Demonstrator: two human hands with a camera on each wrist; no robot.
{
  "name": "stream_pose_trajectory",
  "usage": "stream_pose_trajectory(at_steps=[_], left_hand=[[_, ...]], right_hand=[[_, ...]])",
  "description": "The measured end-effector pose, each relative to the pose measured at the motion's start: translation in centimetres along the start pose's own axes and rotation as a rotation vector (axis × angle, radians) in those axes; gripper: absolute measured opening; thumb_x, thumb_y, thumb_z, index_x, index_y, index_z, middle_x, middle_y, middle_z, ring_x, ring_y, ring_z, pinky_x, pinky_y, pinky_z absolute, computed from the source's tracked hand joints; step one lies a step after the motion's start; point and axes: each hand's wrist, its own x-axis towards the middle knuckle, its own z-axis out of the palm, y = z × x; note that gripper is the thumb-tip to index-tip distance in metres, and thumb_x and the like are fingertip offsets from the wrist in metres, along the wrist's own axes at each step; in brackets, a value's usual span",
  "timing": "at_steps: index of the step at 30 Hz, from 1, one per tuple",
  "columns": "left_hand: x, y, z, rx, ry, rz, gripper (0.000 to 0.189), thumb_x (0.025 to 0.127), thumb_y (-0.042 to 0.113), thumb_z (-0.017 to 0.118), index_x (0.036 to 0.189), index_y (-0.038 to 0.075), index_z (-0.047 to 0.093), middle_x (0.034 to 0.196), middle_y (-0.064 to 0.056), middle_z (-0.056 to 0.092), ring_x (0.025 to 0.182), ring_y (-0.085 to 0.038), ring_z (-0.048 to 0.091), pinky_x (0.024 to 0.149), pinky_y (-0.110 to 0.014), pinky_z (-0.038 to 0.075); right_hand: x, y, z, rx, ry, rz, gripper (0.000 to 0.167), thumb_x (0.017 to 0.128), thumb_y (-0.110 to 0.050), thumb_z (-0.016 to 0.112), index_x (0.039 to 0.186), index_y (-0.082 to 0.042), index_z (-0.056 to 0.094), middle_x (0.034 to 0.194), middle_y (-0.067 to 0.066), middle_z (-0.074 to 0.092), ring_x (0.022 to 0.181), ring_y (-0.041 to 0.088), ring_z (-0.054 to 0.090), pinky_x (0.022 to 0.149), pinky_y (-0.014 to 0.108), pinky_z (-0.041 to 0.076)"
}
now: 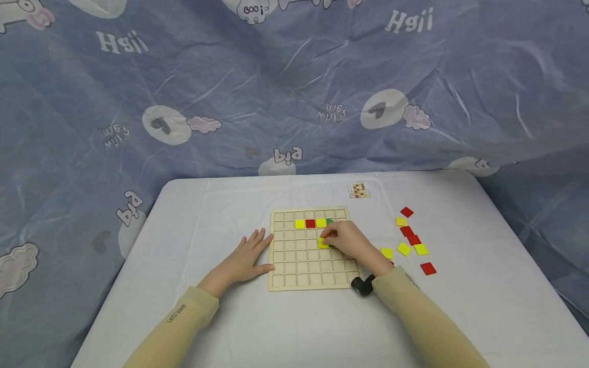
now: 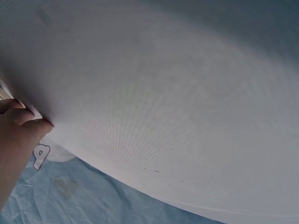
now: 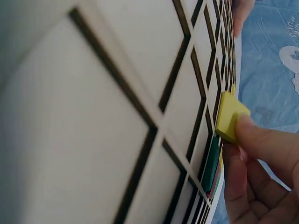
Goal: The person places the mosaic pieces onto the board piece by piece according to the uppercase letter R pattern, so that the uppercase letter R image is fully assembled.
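At the left, the person's left hand point(image 1: 246, 260) lies with fingers spread, fingertips and thumb at the left edge of the gridded board point(image 1: 299, 280). In an upper row of the board sit, in order, a yellow tile point(image 1: 300, 224), a red tile point(image 1: 310, 224), another yellow tile point(image 1: 321, 223) and a partly hidden green tile point(image 1: 330, 222). Nearer the person, the right hand point(image 1: 348, 240) pinches a yellow piece point(image 3: 227, 116) at the board; whether it is fully seated cannot be told. A small pattern card point(image 1: 358, 189) lies beyond the board; farther right, red and yellow loose tiles point(image 1: 428, 268) lie scattered.
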Motion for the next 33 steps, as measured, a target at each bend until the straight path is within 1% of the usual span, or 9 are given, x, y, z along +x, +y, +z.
stream_pose_trajectory(at_steps=[6,11,16,20,24,28,33], left_hand=[[0.0,-0.1,0.0,-0.008,-0.001,0.003,0.088,0.092,0.056,0.060,0.159,0.015,0.020,0.166,-0.014,0.009,0.154,-0.034,0.005,0.124,-0.056,0.008],[0.1,-0.3,0.0,-0.003,-0.002,0.000,0.089,0.091,0.057,0.060,0.159,0.016,0.020,0.166,-0.014,0.008,0.154,-0.034,0.005,0.123,-0.056,0.009],[0.2,-0.2,0.0,-0.005,-0.008,-0.002,0.089,0.091,0.057,0.060,0.159,0.016,0.020,0.166,-0.013,0.007,0.154,-0.033,0.005,0.124,-0.056,0.008],[0.2,-0.2,0.1,-0.003,-0.005,0.002,0.089,0.091,0.057,0.060,0.159,0.016,0.020,0.166,-0.014,0.007,0.154,-0.033,0.005,0.123,-0.056,0.008],[0.3,-0.3,0.2,-0.001,-0.004,0.009,0.089,0.091,0.057,0.060,0.159,0.015,0.020,0.166,-0.014,0.008,0.154,-0.034,0.005,0.123,-0.056,0.008],[0.3,-0.3,0.2,0.003,-0.003,0.010,0.089,0.091,0.057,0.060,0.159,0.016,0.019,0.166,-0.014,0.008,0.154,-0.033,0.005,0.123,-0.056,0.008],[0.3,-0.3,0.2,0.004,-0.006,0.003,0.089,0.091,0.058,0.059,0.159,0.016,0.019,0.166,-0.014,0.008,0.154,-0.033,0.005,0.124,-0.055,0.008]], right_hand=[[0.2,-0.2,0.0,-0.019,-0.001,0.018,0.007,0.087,-0.009,0.074,0.094,-0.009,0.076,0.087,0.001,0.069,0.077,0.012,0.060,0.072,0.028,0.052],[0.4,-0.3,0.3,-0.063,-0.002,0.012,0.009,0.087,-0.006,0.074,0.095,-0.007,0.077,0.090,0.004,0.065,0.078,0.013,0.058,0.070,0.028,0.051],[0.1,-0.3,0.1,-0.062,-0.007,0.023,0.013,0.087,-0.009,0.074,0.101,-0.007,0.076,0.093,0.003,0.064,0.077,0.012,0.056,0.071,0.027,0.049],[-0.8,0.1,-1.1,0.027,0.000,0.030,0.019,0.089,-0.014,0.073,0.107,-0.007,0.075,0.098,0.005,0.066,0.081,0.015,0.058,0.071,0.028,0.050],[-2.0,1.2,-3.1,0.099,0.028,0.054,0.022,0.091,-0.017,0.071,0.111,-0.007,0.073,0.103,0.006,0.067,0.088,0.019,0.060,0.072,0.029,0.051],[-3.5,3.1,-5.1,0.085,0.058,0.095,0.025,0.092,-0.020,0.070,0.114,-0.008,0.072,0.100,0.005,0.069,0.091,0.022,0.061,0.073,0.028,0.052],[-5.6,5.7,-6.8,0.061,0.074,0.131,0.026,0.091,-0.018,0.071,0.114,-0.005,0.071,0.096,0.005,0.071,0.089,0.020,0.063,0.072,0.026,0.053]])
